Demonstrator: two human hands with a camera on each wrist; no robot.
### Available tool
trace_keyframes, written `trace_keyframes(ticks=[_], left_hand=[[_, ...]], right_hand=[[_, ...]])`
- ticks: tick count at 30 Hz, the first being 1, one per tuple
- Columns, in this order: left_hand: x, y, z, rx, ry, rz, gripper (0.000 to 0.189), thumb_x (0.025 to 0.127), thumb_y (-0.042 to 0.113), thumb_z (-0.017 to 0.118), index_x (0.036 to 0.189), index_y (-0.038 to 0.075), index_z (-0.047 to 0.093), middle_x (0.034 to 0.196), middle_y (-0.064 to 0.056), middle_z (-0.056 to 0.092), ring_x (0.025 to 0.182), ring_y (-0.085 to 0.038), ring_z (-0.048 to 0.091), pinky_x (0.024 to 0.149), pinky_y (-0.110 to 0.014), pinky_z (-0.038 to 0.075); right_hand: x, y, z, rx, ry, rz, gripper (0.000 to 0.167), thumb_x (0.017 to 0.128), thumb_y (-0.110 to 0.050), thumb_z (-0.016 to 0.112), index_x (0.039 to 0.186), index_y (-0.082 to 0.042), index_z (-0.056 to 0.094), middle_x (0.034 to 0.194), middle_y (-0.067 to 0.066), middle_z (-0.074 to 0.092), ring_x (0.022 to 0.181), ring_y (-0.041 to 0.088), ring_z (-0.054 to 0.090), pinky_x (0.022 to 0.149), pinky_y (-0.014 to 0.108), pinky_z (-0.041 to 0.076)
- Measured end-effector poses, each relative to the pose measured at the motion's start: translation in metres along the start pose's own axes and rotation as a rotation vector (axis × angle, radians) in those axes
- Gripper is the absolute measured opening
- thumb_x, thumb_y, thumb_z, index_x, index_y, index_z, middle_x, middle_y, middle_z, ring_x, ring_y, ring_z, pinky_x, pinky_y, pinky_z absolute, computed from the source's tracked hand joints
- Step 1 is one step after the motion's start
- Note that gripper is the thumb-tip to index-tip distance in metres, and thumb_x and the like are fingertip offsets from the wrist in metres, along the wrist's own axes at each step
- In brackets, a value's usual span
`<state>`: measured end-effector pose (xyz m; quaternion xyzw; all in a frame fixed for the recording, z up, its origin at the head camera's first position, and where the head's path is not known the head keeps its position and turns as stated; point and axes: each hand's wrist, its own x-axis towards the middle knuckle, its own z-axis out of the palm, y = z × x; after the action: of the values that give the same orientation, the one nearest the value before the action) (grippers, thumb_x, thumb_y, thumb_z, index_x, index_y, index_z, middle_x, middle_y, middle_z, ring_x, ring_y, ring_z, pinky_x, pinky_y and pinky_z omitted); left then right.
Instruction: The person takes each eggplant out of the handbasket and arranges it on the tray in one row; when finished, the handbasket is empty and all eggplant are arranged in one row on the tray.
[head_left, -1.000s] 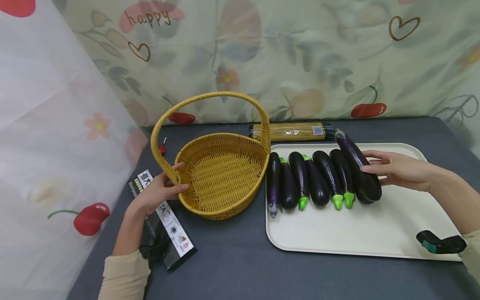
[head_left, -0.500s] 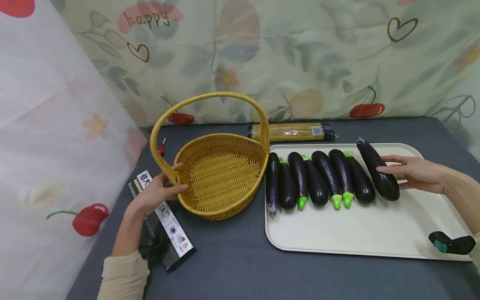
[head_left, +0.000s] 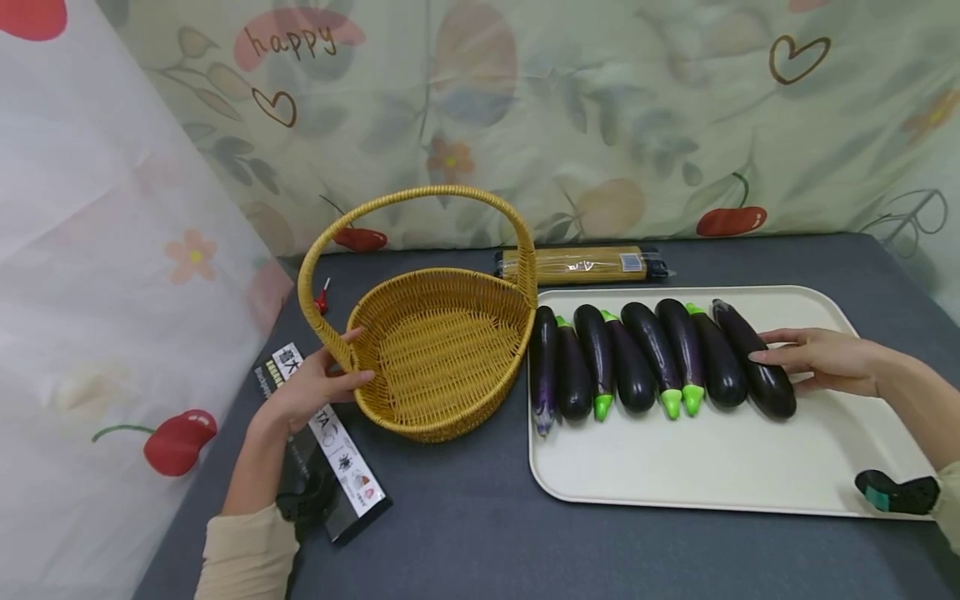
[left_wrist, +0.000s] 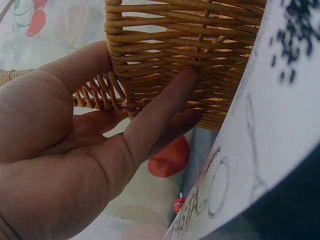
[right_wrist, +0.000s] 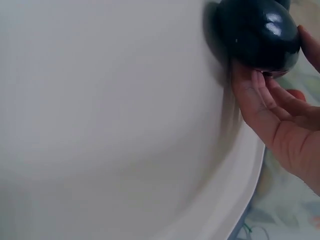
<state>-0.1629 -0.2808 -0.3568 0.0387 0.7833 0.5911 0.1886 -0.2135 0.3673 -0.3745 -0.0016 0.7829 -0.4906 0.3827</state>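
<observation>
In the head view my left hand [head_left: 307,392] holds the near-left rim of a round yellow wicker basket [head_left: 450,285] with a tall hoop handle, thumb over the rim. The left wrist view shows fingers against the woven wall [left_wrist: 165,55]. On a white tray [head_left: 675,471], several dark purple eggplants [head_left: 633,371] lie side by side, some with bright green caps. At the right end of that row, my right hand [head_left: 832,362] grips an eggplant [head_left: 768,387] from its right side. The right wrist view shows its rounded end between thumb and fingers.
A black box [head_left: 352,475] with a white printed strip lies under my left forearm. Behind the tray is a clear-wrapped bundle of thin yellow sticks [head_left: 577,265]. A small red object [head_left: 322,302] lies left of the basket. A patterned cloth [head_left: 570,108] hangs behind the table.
My right hand has carried the eggplant rightward past one more eggplant now lying in the row, then lowered it onto the tray at the row's right end. The left hand and basket have stayed put.
</observation>
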Motion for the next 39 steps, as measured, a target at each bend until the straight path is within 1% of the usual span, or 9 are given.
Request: trace_keyframes(ticks=[4,7,11,14,24,29,32,35,39], left_hand=[[0.001,-0.001,-0.001,-0.002,-0.003,0.007,0.079,0.093,0.016,0.064,0.154,0.009,0.013,0.144,-0.029,0.030,0.113,-0.029,0.053,0.085,-0.033,0.052],[0.001,-0.003,-0.001,-0.005,-0.001,0.003,0.079,0.094,0.016,0.064,0.154,0.010,0.013,0.144,-0.028,0.030,0.114,-0.031,0.052,0.085,-0.033,0.052],[0.000,-0.006,-0.002,-0.003,0.010,-0.007,0.078,0.094,0.017,0.064,0.154,0.011,0.014,0.145,-0.027,0.030,0.113,-0.029,0.053,0.085,-0.034,0.052],[-0.002,-0.007,-0.003,-0.004,0.014,-0.011,0.079,0.093,0.017,0.064,0.154,0.010,0.014,0.145,-0.027,0.030,0.111,-0.024,0.054,0.086,-0.034,0.052],[-0.003,-0.005,-0.007,0.008,0.022,-0.012,0.081,0.094,0.018,0.063,0.154,0.010,0.010,0.145,-0.027,0.030,0.114,-0.026,0.053,0.089,-0.038,0.050],[-0.011,0.016,-0.020,0.073,0.093,0.054,0.077,0.100,0.036,0.049,0.154,0.011,-0.001,0.152,-0.024,0.017,0.135,-0.038,0.026,0.106,-0.055,0.029],[-0.016,0.039,-0.035,0.064,0.185,0.152,0.075,0.101,0.050,0.030,0.153,0.009,-0.006,0.156,-0.021,0.001,0.141,-0.038,0.003,0.111,-0.057,0.007],[-0.013,0.065,-0.052,0.086,0.291,0.249,0.073,0.100,0.054,0.016,0.152,0.007,-0.006,0.157,-0.017,-0.007,0.141,-0.033,-0.009,0.111,-0.053,-0.005],[0.003,0.107,-0.069,0.328,0.463,0.259,0.068,0.102,0.049,0.015,0.153,0.006,0.003,0.157,-0.017,-0.005,0.141,-0.030,-0.010,0.112,-0.047,-0.009]], right_hand=[[0.001,-0.001,0.002,-0.075,0.020,0.012,0.084,0.100,-0.034,0.049,0.146,0.012,-0.004,0.146,0.040,0.004,0.131,0.044,0.029,0.093,0.044,0.047],[0.001,-0.003,0.003,-0.117,0.040,0.024,0.085,0.100,-0.037,0.049,0.146,0.012,-0.002,0.145,0.041,0.007,0.132,0.049,0.023,0.092,0.045,0.048],[0.003,-0.005,0.002,-0.125,0.063,0.034,0.083,0.099,-0.039,0.049,0.146,0.012,0.003,0.141,0.036,0.028,0.117,0.027,0.049,0.088,0.040,0.050],[0.006,-0.005,0.001,-0.108,0.074,0.034,0.080,0.100,-0.039,0.049,0.147,0.011,0.006,0.133,0.026,0.043,0.104,0.013,0.053,0.084,0.037,0.051],[0.015,0.004,-0.012,-0.046,0.105,-0.008,0.070,0.103,-0.037,0.042,0.147,0.009,0.012,0.118,0.010,0.055,0.097,0.012,0.058,0.084,0.034,0.052],[0.013,0.000,-0.027,-0.293,0.201,-0.085,0.072,0.103,-0.042,0.036,0.145,0.012,0.015,0.137,0.038,0.034,0.122,0.044,0.041,0.096,0.058,0.037],[0.007,-0.014,-0.041,-0.496,0.326,-0.079,0.080,0.100,-0.052,0.036,0.143,0.014,0.017,0.139,0.044,0.018,0.124,0.060,0.020,0.092,0.071,0.025],[0.000,-0.034,-0.058,-0.779,0.513,-0.088,0.085,0.097,-0.059,0.033,0.137,0.017,0.028,0.135,0.047,0.020,0.117,0.064,0.021,0.092,0.073,0.022],[-0.009,-0.065,-0.077,-1.040,0.746,-0.048,0.088,0.095,-0.064,0.024,0.136,0.014,0.029,0.139,0.043,0.017,0.123,0.062,0.015,0.104,0.069,0.010]])
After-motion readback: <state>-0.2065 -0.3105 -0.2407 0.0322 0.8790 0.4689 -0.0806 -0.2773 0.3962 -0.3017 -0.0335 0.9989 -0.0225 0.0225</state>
